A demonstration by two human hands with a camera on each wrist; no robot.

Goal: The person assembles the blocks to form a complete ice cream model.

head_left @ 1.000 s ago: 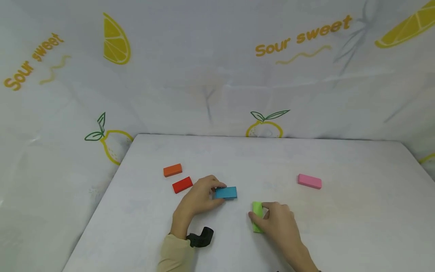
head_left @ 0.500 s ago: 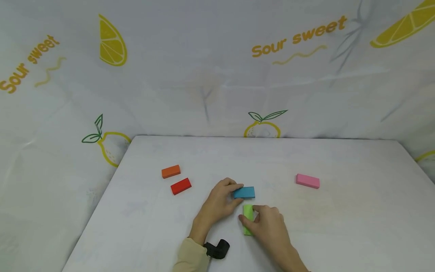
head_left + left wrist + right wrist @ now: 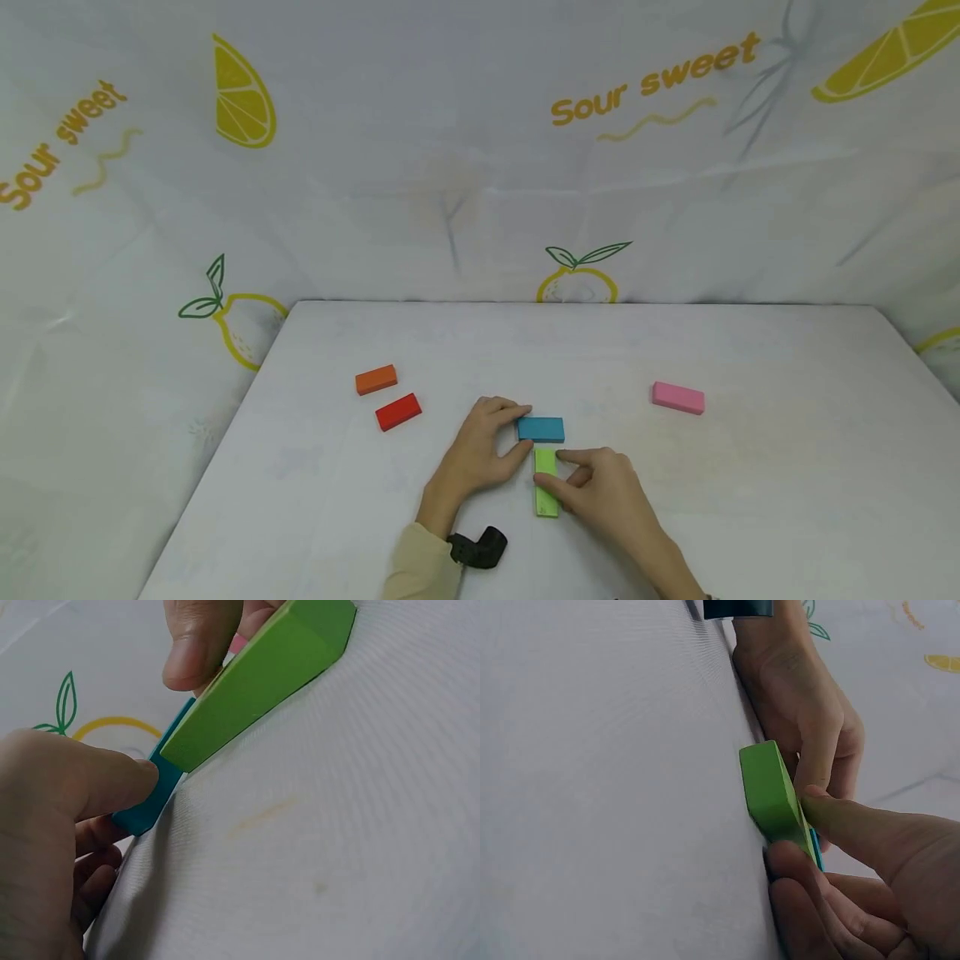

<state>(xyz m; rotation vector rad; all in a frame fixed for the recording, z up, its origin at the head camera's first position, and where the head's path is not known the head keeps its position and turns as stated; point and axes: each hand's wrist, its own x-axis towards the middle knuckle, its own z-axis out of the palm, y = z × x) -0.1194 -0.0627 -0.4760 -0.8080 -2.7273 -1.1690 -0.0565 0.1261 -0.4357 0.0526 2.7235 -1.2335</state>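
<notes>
Flat on the table lies a blue block (image 3: pixel 541 430), its long side running left to right. My left hand (image 3: pixel 477 448) holds it by the left end, thumb on the near side and fingers on the far side. Just nearer to me is a light green block (image 3: pixel 546 498), lengthwise toward me, its far end close to the blue one. My right hand (image 3: pixel 611 496) pinches this green block, the thumb reaching across it and the index finger at its far right corner. In the left wrist view the green block (image 3: pixel 262 682) overlaps the blue block (image 3: pixel 154 799).
An orange block (image 3: pixel 376 380) and a red block (image 3: pixel 398 412) lie to the left of my hands. Farther right is a pink block (image 3: pixel 678 397). The white table (image 3: pixel 787 467) ends at the back against a lemon-printed sheet (image 3: pixel 375 167). A black strap device (image 3: pixel 480 547) sits on my left wrist.
My left hand has slid the blue block to the right, to the far end of the green block. My right hand has brought the green block slightly left.
</notes>
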